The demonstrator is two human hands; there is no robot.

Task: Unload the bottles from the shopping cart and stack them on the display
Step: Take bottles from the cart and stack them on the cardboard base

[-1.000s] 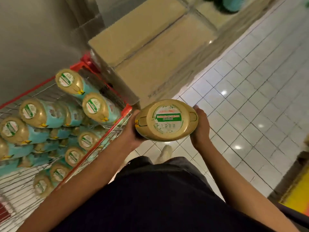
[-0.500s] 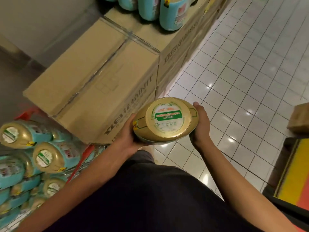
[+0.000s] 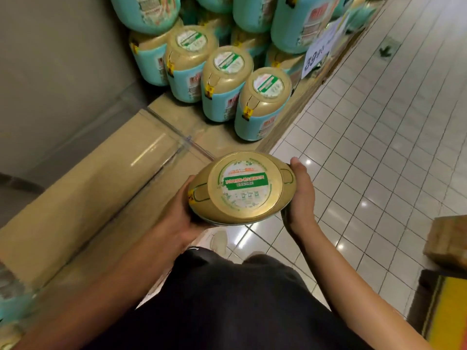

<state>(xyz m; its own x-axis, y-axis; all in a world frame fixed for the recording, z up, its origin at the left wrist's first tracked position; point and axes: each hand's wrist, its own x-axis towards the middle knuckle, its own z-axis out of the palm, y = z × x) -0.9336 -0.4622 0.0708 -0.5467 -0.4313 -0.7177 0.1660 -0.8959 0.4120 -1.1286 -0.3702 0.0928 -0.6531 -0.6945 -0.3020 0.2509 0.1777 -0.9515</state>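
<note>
Looking down through the head camera, I find the large gold-capped bottle with the round green-and-white label [image 3: 242, 188] at the middle of the frame. Its cap faces the lens, so its long axis runs straight down away from me and its base is hidden. The left hand [image 3: 182, 215] grips its left flank and the right hand [image 3: 300, 198] its right flank. The fingers [image 3: 298, 168] of both are clamped on the bottle, most of them tucked out of sight beneath its shoulder. What matters for the coming move is where the display lies from that grip. The stack of tan taped cardboard cartons [image 3: 141, 157] sits to the left and above in the frame, and its near edge passes just beside the left hand. The row of upright teal-labelled, gold-capped bottles [image 3: 262, 102] stands on it in the upper middle. I judge the bare cardboard just below that row to be the open spot, up and slightly left of the held bottle. The bottle is already upright, so it should need no turning, only a carry forward and a lowering, with the left hand leading over the carton. The white tiled floor [image 3: 379, 147] fills the right of the frame, away from the target.
</note>
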